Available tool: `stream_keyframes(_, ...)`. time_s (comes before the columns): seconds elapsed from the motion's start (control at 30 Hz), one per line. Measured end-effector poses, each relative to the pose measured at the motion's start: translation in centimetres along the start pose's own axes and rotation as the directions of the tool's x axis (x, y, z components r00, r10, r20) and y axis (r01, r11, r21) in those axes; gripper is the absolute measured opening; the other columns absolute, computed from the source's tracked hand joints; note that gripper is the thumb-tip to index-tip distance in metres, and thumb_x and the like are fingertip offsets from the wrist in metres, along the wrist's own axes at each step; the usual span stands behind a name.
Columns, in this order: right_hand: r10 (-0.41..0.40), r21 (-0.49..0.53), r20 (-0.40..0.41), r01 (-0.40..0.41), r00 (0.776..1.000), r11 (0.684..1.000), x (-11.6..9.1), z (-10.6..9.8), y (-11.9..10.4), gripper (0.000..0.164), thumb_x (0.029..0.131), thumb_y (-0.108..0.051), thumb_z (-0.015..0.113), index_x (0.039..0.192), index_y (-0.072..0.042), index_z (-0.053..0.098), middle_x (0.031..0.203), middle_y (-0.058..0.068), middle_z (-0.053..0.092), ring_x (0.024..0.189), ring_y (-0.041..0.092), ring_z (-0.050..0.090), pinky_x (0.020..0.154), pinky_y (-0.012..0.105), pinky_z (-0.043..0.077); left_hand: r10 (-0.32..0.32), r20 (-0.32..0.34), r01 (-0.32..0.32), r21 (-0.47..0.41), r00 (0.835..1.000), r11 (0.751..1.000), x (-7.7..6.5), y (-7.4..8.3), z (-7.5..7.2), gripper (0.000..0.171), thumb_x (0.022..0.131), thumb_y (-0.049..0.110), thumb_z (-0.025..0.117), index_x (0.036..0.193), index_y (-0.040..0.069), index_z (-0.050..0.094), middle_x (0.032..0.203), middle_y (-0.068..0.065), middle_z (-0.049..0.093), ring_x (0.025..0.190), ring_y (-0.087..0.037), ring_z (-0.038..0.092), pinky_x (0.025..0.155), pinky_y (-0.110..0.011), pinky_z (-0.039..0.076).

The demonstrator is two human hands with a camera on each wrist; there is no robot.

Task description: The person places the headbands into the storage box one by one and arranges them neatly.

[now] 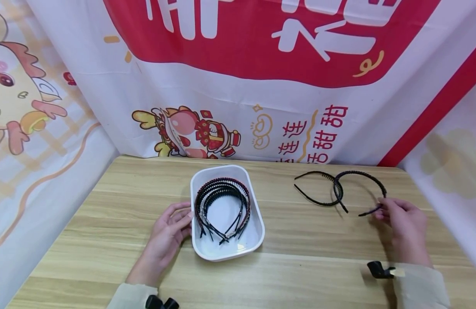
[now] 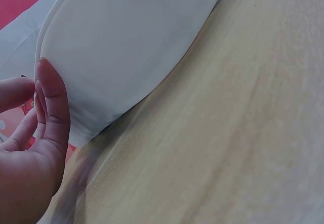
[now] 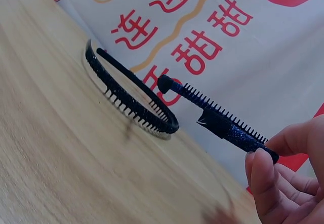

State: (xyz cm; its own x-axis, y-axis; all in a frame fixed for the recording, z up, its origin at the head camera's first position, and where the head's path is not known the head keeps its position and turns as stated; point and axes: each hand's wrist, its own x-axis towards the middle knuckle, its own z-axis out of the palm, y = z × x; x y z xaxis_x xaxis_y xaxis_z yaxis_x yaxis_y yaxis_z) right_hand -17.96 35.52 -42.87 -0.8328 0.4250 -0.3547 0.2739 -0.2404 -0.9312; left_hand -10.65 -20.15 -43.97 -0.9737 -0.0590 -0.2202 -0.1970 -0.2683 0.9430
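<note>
At the left wall of a white plastic box point(image 1: 256, 240), my left hand point(image 1: 169, 231) pinches the rim between thumb and fingers. Several dark toothed headbands point(image 1: 222, 182) lie stacked inside, their thin ends crossing toward the near side. Over on the right, my right hand point(image 1: 404, 225) pinches one end of a black headband point(image 1: 359, 173) with thumb and fingertips. Blue glitter and a row of small teeth show on that headband point(image 3: 238, 133) in the right wrist view. Another black headband point(image 3: 126, 105) lies on the table beside it, overlapped by the held one in the head view.
The wooden table point(image 1: 300, 274) ends at the back against a white and red printed cloth point(image 1: 261, 92). More printed cloth point(image 1: 48, 180) hangs along the left side, and a pale cloth point(image 1: 454, 180) along the right.
</note>
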Motion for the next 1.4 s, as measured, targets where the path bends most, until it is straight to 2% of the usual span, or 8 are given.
stream_keyframes(0.23, -0.046, 0.012, 0.024, 0.045, 0.999, 0.999, -0.4, 0.9, -0.5, 0.012, 0.098, -0.011, 0.077, 0.089, -0.018, 0.075, 0.073, -0.003, 0.076, 0.059, 0.009, 0.071, 0.058, 0.023, 0.062, -0.004, -0.004, 0.004, -0.002, 1.000, 1.000, 0.1, 0.0, 0.1, 0.035, 0.103, 0.004, 0.066, 0.136, 0.011, 0.056, 0.114, 0.003, 0.076, 0.099, -0.012, 0.073, 0.087, -0.028, 0.063)
stream_keyframes(0.57, -0.081, 0.035, 0.123, 0.077, 0.989, 0.996, -1.0, 2.2, -0.8, 0.009, 0.098, -0.011, 0.078, 0.091, -0.017, 0.076, 0.077, -0.003, 0.077, 0.063, 0.009, 0.072, 0.061, 0.022, 0.063, -0.009, -0.005, 0.009, 0.004, 1.000, 1.000, 0.0, -0.1, 0.2, 0.034, 0.104, 0.005, 0.066, 0.135, 0.011, 0.057, 0.114, 0.004, 0.075, 0.099, -0.012, 0.072, 0.087, -0.028, 0.062)
stream_keyframes(0.97, -0.110, -0.015, 0.199, 0.116, 0.974, 0.993, -2.0, 6.3, -2.0, 0.005, 0.100, -0.009, 0.075, 0.099, -0.014, 0.073, 0.081, -0.005, 0.075, 0.066, 0.008, 0.070, 0.065, 0.021, 0.064, 0.005, -0.005, -0.005, -0.007, 1.000, 1.000, -0.1, -0.2, 0.1, 0.032, 0.103, 0.004, 0.066, 0.134, 0.012, 0.058, 0.114, 0.003, 0.076, 0.099, -0.013, 0.071, 0.085, -0.028, 0.062)
stream_keyframes(1.2, -0.086, -0.050, 0.247, 0.102, 0.965, 0.994, -2.8, 8.5, -1.8, 0.007, 0.102, -0.009, 0.072, 0.099, -0.015, 0.075, 0.083, -0.005, 0.075, 0.067, 0.006, 0.070, 0.065, 0.020, 0.063, 0.001, -0.004, -0.001, -0.005, 1.000, 1.000, -0.1, -0.2, 0.1, 0.032, 0.103, 0.004, 0.066, 0.134, 0.013, 0.058, 0.115, 0.003, 0.076, 0.100, -0.013, 0.072, 0.086, -0.028, 0.062)
stream_keyframes(1.4, -0.090, -0.072, 0.309, 0.118, 0.947, 0.990, -3.2, 10.6, -1.2, 0.008, 0.102, -0.008, 0.070, 0.099, -0.013, 0.075, 0.083, -0.004, 0.076, 0.067, 0.005, 0.070, 0.067, 0.020, 0.064, 0.002, -0.005, -0.002, -0.005, 1.000, 1.000, -0.1, -0.2, 0.0, 0.033, 0.103, 0.004, 0.066, 0.134, 0.012, 0.058, 0.115, 0.003, 0.075, 0.100, -0.012, 0.072, 0.086, -0.028, 0.062)
